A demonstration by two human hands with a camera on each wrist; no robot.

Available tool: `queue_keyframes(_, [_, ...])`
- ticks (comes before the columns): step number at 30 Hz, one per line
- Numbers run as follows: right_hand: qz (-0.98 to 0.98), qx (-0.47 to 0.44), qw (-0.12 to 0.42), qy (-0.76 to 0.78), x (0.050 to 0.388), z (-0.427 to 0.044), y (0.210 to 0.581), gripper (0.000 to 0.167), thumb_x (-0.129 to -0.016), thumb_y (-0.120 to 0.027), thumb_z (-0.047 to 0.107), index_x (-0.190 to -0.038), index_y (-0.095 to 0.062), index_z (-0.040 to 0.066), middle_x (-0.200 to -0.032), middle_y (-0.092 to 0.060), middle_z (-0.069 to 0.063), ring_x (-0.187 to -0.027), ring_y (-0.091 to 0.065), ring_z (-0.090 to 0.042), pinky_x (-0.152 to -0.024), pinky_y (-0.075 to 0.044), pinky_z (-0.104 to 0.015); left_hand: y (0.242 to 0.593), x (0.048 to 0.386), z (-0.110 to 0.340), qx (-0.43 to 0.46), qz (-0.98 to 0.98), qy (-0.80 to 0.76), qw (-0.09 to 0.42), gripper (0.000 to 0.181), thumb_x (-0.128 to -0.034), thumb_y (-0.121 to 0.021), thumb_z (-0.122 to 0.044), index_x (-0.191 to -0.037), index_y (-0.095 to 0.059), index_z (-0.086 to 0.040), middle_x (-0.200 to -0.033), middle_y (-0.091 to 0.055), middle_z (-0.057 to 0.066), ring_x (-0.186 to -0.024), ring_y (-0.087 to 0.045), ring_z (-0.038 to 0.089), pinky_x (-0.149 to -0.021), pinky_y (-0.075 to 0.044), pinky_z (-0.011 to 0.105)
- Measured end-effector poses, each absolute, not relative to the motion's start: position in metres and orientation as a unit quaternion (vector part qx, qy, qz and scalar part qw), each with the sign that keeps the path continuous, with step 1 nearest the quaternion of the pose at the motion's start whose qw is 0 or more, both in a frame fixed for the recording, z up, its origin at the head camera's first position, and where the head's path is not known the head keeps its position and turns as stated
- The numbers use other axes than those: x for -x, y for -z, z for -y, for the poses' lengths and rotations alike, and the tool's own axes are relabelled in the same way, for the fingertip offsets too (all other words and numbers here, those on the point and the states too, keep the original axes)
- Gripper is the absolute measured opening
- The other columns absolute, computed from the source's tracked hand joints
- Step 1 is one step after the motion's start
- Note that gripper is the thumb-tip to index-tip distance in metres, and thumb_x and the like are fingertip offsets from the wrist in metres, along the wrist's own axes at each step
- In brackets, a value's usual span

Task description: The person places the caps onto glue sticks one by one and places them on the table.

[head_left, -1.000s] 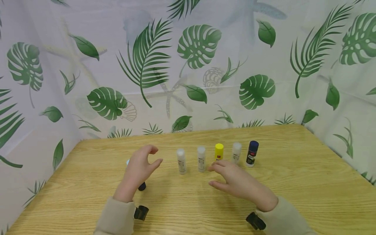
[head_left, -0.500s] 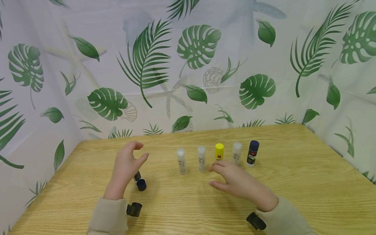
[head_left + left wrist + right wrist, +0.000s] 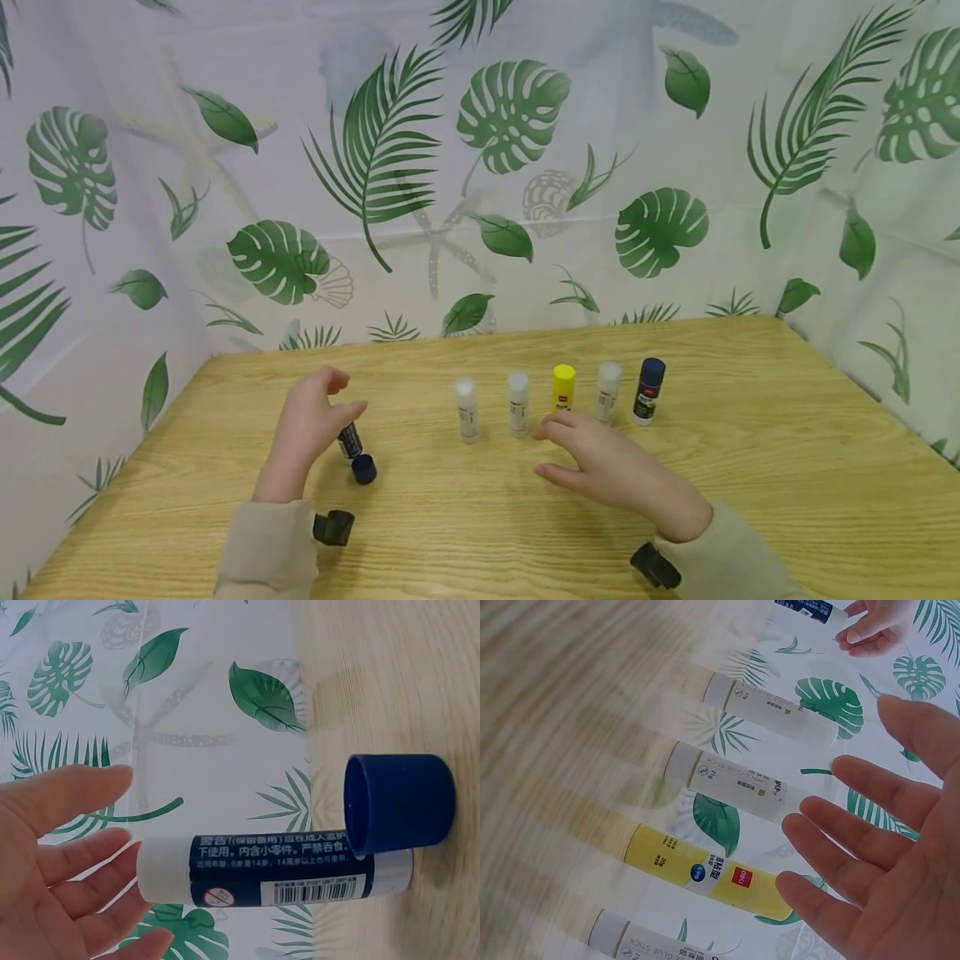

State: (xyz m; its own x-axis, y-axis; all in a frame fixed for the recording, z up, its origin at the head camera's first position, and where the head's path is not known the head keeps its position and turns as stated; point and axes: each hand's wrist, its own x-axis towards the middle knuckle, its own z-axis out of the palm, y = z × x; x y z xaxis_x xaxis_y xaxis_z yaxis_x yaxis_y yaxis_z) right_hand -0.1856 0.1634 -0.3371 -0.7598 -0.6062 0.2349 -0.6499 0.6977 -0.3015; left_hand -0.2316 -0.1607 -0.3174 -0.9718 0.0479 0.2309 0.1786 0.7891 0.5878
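An uncapped glue stick [image 3: 281, 870] with a navy label and white top stands upright on the table. Its dark blue cap [image 3: 363, 469] sits separately just in front, hollow end up. Beside the glue stick's top is my left hand [image 3: 302, 425], thumb apart from loosely bent fingers; whether a finger touches the stick I cannot tell. My right hand [image 3: 603, 462] hovers with spread, relaxed fingers, holding nothing. Behind it stands a yellow glue stick [image 3: 705, 874], partly covered by that hand in the head view.
Two white glue sticks [image 3: 467, 412] stand left of the yellow one. To its right are another white glue stick [image 3: 608, 390] and a capped navy one [image 3: 648, 393]. A leaf-printed cloth [image 3: 420, 167] hangs around the wooden table [image 3: 465, 533].
My left hand has moved left, away from the middle, and slightly down, so the uncapped glue stick and its cap show more. My right hand has stayed nearly still.
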Motion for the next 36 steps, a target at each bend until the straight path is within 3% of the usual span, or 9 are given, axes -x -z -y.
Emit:
queue_keyframes(7, [0.919,-0.344,0.058,-0.183,0.185,-0.163,0.337,0.031,-0.083,-0.062,0.023,-0.108,-0.058,0.006,-0.103,-0.055,-0.004,-0.092,-0.054,-0.018,-0.073,-0.046,-0.031,0.321,0.234,0.169,0.053,0.945,0.319,0.04,0.044,-0.0795,-0.064,-0.015,-0.113,-0.047,0.008,-0.112,-0.05,0.024,-0.104,-0.046,0.037,-0.084,-0.039,0.047])
queue_keyframes(13, [0.919,-0.342,0.05,-0.19,0.185,-0.162,0.337,0.031,-0.083,-0.062,0.023,-0.108,-0.058,0.006,-0.104,-0.055,-0.004,-0.093,-0.053,-0.018,-0.073,-0.046,-0.031,0.325,0.235,0.178,0.056,0.944,0.325,-0.006,0.047,-0.076,-0.068,-0.014,-0.112,-0.048,0.009,-0.103,-0.054,0.021,-0.09,-0.052,0.03,-0.073,-0.045,0.041])
queue_keyframes(22, [0.918,-0.343,0.043,-0.196,0.186,-0.162,0.34,0.03,-0.083,-0.062,0.023,-0.108,-0.058,0.005,-0.105,-0.055,-0.005,-0.092,-0.055,-0.02,-0.072,-0.047,-0.03,0.335,0.239,0.183,0.07,0.947,0.31,-0.039,0.029,-0.0718,-0.072,-0.01,-0.091,-0.055,0.003,-0.088,-0.057,0.011,-0.079,-0.054,0.024,-0.068,-0.045,0.04])
queue_keyframes(36, [0.919,-0.338,0.034,-0.198,0.185,-0.16,0.34,0.029,-0.083,-0.062,0.021,-0.108,-0.058,0.005,-0.105,-0.055,-0.005,-0.092,-0.056,-0.021,-0.072,-0.047,-0.031,0.338,0.241,0.184,0.079,0.95,0.3,-0.047,0.025,-0.0734,-0.07,-0.006,-0.09,-0.054,0.005,-0.088,-0.057,0.014,-0.08,-0.053,0.026,-0.068,-0.044,0.041])
